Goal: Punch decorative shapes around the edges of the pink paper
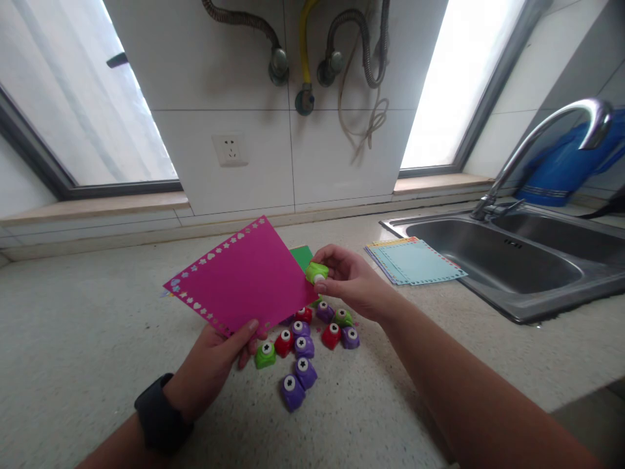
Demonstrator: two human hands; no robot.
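My left hand [222,355] pinches the lower edge of a magenta sheet of paper [249,277], held tilted above the counter. Small shapes, hearts and stars among them, are cut through along two of its edges. In my right hand [349,277] is a green craft punch [317,272], its fingers closed round it at the sheet's right corner. Whether the paper sits in the punch's slot I cannot tell. Below lie several more punches: purple [305,372], red [331,335] and green [265,355]. Part of a green sheet [301,255] shows behind the magenta one.
A stack of punched paper sheets [415,260], light blue on top, lies right of my hands beside the steel sink [488,260]. A curved faucet [537,133] rises behind it, near a blue object [561,163]. The tiled wall carries a socket [230,150] and hoses [361,19].
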